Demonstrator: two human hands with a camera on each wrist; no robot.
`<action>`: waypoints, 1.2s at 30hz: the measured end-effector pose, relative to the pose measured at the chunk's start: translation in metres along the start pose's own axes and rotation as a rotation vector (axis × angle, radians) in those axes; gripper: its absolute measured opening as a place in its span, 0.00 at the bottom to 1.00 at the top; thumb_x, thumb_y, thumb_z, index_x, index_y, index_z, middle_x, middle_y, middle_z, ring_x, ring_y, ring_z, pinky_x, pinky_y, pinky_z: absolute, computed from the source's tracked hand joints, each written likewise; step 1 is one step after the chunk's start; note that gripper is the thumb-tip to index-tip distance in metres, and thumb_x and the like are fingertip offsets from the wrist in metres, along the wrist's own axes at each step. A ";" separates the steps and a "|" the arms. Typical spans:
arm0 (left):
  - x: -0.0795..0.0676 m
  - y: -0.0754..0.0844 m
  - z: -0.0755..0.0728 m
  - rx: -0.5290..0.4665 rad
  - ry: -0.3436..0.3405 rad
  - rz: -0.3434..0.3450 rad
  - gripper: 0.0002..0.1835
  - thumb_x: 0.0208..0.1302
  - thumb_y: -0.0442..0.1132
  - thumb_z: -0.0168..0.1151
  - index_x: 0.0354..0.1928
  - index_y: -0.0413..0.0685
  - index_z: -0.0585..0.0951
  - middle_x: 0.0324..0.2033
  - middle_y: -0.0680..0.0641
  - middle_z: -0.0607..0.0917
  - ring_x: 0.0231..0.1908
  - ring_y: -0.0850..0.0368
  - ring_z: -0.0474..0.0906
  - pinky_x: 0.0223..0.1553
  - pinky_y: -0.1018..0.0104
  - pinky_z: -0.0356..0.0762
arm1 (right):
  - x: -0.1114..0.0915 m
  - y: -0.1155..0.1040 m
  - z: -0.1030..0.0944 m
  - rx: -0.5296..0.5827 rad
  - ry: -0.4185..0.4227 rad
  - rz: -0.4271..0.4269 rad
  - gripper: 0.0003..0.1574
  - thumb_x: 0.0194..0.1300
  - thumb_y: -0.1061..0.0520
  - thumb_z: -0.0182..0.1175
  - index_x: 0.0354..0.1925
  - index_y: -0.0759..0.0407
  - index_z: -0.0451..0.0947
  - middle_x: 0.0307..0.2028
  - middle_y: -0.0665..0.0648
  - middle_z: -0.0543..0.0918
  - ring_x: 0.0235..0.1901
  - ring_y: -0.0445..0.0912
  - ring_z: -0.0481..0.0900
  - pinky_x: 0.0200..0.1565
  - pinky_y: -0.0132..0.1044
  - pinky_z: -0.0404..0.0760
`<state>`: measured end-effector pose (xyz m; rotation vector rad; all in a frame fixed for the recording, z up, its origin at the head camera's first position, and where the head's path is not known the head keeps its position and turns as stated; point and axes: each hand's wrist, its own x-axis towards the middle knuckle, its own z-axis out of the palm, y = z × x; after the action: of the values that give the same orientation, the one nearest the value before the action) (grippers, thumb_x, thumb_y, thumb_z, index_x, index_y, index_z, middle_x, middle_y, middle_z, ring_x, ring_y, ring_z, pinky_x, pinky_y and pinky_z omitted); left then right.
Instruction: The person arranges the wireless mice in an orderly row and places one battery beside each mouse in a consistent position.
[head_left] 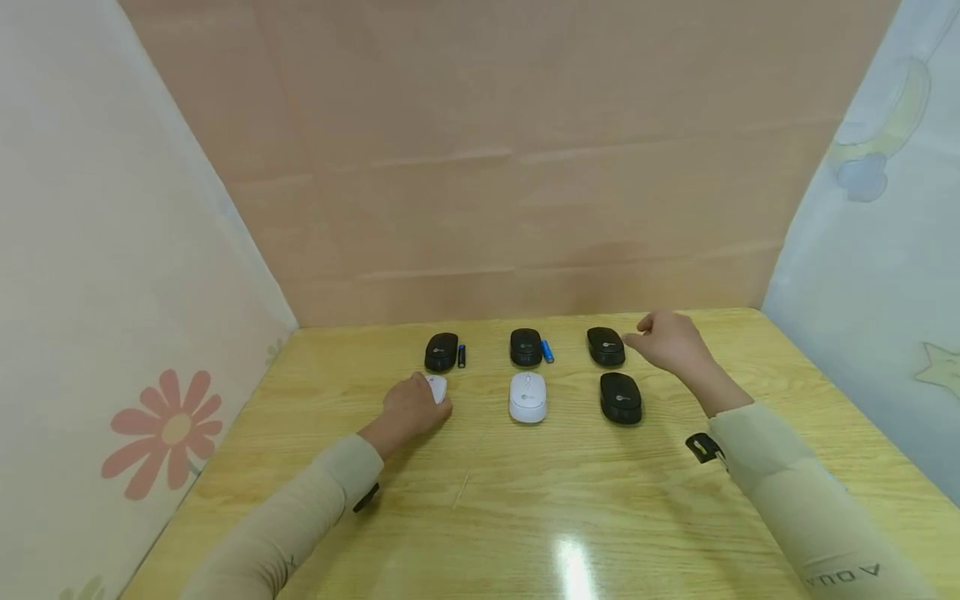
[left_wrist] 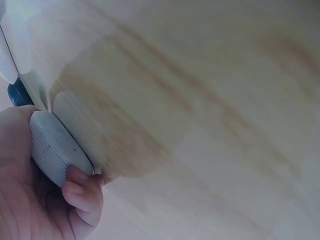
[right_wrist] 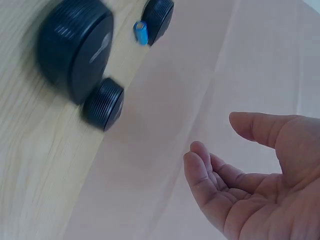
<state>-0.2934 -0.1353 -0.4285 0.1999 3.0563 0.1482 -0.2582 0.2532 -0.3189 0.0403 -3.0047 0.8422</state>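
My left hand [head_left: 415, 406] is over a white computer mouse [head_left: 437, 387] at the left of the front row. In the left wrist view the fingers curl round that white mouse's ribbed side and grip it. My right hand [head_left: 670, 343] hovers just right of the back-right black mouse [head_left: 606, 347]. It holds nothing; in the right wrist view its thumb stands apart from loosely bent fingers [right_wrist: 196, 175]. A second white mouse [head_left: 528, 397] sits in the front middle, and a black mouse [head_left: 621, 397] at the front right.
Along the back stand a left black mouse [head_left: 441, 352] beside a dark battery [head_left: 461, 356], and a middle black mouse [head_left: 526, 347] beside a blue battery [head_left: 547, 351]. The wooden table [head_left: 510, 508] meets a brown backdrop [head_left: 510, 208] and pale side walls.
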 end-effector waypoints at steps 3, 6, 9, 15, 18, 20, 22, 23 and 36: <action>0.002 0.001 0.001 -0.011 0.000 0.003 0.34 0.58 0.58 0.52 0.46 0.28 0.70 0.25 0.42 0.73 0.22 0.52 0.72 0.19 0.62 0.70 | -0.010 0.015 -0.011 -0.028 0.018 -0.002 0.35 0.68 0.46 0.56 0.53 0.80 0.71 0.50 0.76 0.76 0.48 0.68 0.75 0.45 0.58 0.74; 0.001 0.002 -0.001 -0.015 -0.004 0.006 0.33 0.58 0.58 0.52 0.45 0.29 0.70 0.25 0.42 0.73 0.23 0.52 0.72 0.20 0.62 0.70 | -0.020 0.028 -0.022 -0.048 0.020 0.013 0.38 0.69 0.45 0.55 0.55 0.81 0.69 0.51 0.77 0.75 0.49 0.69 0.74 0.45 0.59 0.73; 0.001 0.003 -0.001 -0.020 0.000 0.008 0.33 0.57 0.57 0.52 0.45 0.28 0.70 0.24 0.42 0.73 0.22 0.51 0.73 0.19 0.62 0.71 | -0.030 0.041 -0.033 -0.059 0.019 0.021 0.40 0.69 0.43 0.54 0.56 0.81 0.68 0.51 0.78 0.74 0.48 0.70 0.73 0.43 0.59 0.73; 0.002 -0.001 0.002 -0.040 0.021 -0.001 0.33 0.57 0.58 0.54 0.45 0.29 0.71 0.22 0.43 0.74 0.20 0.53 0.73 0.16 0.63 0.70 | -0.043 0.062 -0.043 -0.069 0.013 -0.003 0.39 0.70 0.43 0.54 0.55 0.82 0.68 0.49 0.79 0.74 0.46 0.70 0.73 0.40 0.57 0.74; 0.002 -0.003 0.003 -0.053 0.014 -0.003 0.32 0.58 0.58 0.54 0.45 0.30 0.71 0.22 0.43 0.74 0.19 0.53 0.73 0.15 0.63 0.70 | -0.049 0.069 -0.046 -0.083 0.000 -0.017 0.39 0.70 0.44 0.54 0.55 0.82 0.68 0.47 0.78 0.75 0.45 0.69 0.74 0.39 0.57 0.75; 0.001 -0.003 0.004 -0.055 0.013 0.001 0.32 0.58 0.58 0.54 0.44 0.30 0.71 0.21 0.43 0.73 0.19 0.53 0.73 0.15 0.63 0.70 | -0.053 0.074 -0.047 -0.091 -0.008 -0.032 0.38 0.71 0.45 0.54 0.55 0.82 0.68 0.46 0.77 0.76 0.45 0.69 0.74 0.39 0.56 0.75; 0.001 -0.004 0.005 -0.051 0.018 0.005 0.32 0.58 0.58 0.54 0.44 0.30 0.71 0.21 0.43 0.73 0.18 0.53 0.73 0.15 0.62 0.70 | -0.056 0.079 -0.048 -0.100 -0.015 -0.048 0.37 0.71 0.46 0.55 0.55 0.82 0.68 0.44 0.76 0.77 0.44 0.68 0.75 0.39 0.56 0.75; 0.002 -0.005 0.006 -0.047 0.022 0.008 0.32 0.58 0.58 0.54 0.43 0.30 0.71 0.21 0.43 0.73 0.18 0.53 0.73 0.15 0.63 0.70 | -0.058 0.081 -0.049 -0.103 -0.017 -0.058 0.36 0.71 0.46 0.55 0.54 0.82 0.68 0.43 0.75 0.77 0.43 0.68 0.76 0.39 0.56 0.76; 0.001 -0.010 0.006 -0.040 0.035 0.012 0.31 0.56 0.58 0.53 0.41 0.31 0.70 0.21 0.43 0.73 0.19 0.52 0.72 0.16 0.62 0.69 | -0.077 0.129 -0.049 -0.159 -0.060 -0.121 0.28 0.69 0.53 0.59 0.49 0.80 0.72 0.36 0.62 0.79 0.38 0.59 0.78 0.37 0.51 0.77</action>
<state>-0.2947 -0.1441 -0.4352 0.2157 3.0837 0.2163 -0.1850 0.3900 -0.3463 0.2460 -3.0765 0.6003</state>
